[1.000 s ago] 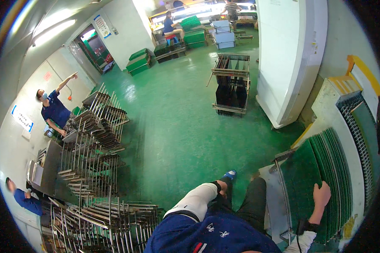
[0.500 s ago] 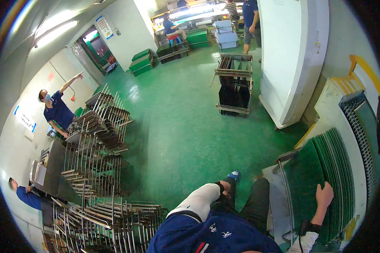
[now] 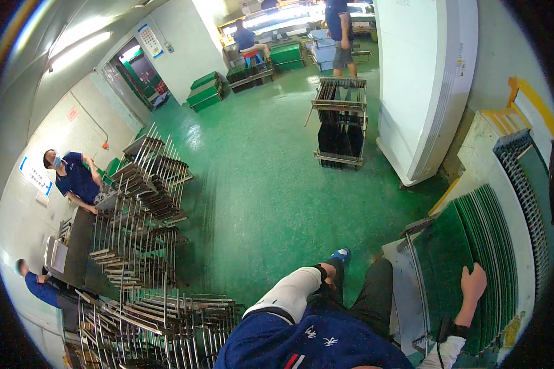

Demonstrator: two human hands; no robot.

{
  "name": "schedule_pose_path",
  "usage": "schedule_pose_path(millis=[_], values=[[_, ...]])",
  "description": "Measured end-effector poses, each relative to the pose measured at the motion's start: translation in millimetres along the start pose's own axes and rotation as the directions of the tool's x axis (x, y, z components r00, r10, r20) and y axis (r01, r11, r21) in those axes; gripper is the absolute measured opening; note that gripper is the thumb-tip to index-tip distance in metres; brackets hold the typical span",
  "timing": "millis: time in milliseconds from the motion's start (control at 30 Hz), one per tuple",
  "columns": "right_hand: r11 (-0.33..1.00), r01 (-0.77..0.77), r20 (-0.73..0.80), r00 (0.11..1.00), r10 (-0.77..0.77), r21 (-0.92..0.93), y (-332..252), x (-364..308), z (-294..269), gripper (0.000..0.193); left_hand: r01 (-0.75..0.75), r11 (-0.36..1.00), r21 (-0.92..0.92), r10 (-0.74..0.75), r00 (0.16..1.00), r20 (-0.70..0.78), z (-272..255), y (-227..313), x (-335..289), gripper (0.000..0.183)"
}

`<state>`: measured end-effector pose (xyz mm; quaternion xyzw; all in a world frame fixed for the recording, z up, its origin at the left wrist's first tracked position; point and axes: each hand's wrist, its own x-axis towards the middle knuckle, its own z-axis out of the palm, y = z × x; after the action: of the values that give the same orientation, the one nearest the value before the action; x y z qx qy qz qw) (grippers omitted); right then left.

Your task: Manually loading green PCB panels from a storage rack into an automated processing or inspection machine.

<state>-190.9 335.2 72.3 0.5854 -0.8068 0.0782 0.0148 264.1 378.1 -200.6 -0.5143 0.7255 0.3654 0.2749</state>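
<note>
My right hand [image 3: 473, 287] rests on the upper edges of a row of thin green boards [image 3: 452, 255], its thumb and fingers apart. The boards stand upright, packed close together, in a metal rack [image 3: 413, 264] at my right side. My left hand [image 3: 330, 278] is by my left thigh, below a white sleeve [image 3: 289, 292]. Its fingers are mostly hidden, and I cannot see anything held in it.
Several metal racks [image 3: 144, 246] crowd the left side, with two people [image 3: 77, 178] beside them. A rack of dark panels [image 3: 340, 132] stands ahead, near a tall white cabinet [image 3: 421, 92]. Green bins [image 3: 206, 91] and more people are at the back.
The person by the left racks has lowered a raised, pointing arm. At the back, a standing person has moved left. My hands have stayed in place.
</note>
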Motion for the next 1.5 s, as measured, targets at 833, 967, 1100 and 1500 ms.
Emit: schedule_pose_path(millis=[833,967,1100,1500], values=[[0.996,0.074,0.044,0.996,-0.076,0.044,15.0,-1.7,12.3,0.047,-0.204,0.976,-0.071,0.185,0.958,-0.218,24.7,-27.8,12.7,0.053],[0.995,0.073,0.016,0.997,-0.074,0.063,13.4,-1.9,13.3,0.045,-0.13,0.987,-0.098,0.102,0.961,-0.256,17.9,-16.6,2.4,0.054],[0.998,0.043,-0.006,0.999,-0.043,0.037,8.3,-2.4,-29.9,0.047,-0.122,0.988,-0.091,0.099,0.969,-0.226,-4.0,-2.3,-19.0,0.055],[0.954,0.007,-0.076,0.997,0.017,0.299,102.8,39.1,-178.5,0.051,-0.328,0.919,-0.219,0.297,0.941,-0.163,-5.8,-8.7,-7.1,0.023]])
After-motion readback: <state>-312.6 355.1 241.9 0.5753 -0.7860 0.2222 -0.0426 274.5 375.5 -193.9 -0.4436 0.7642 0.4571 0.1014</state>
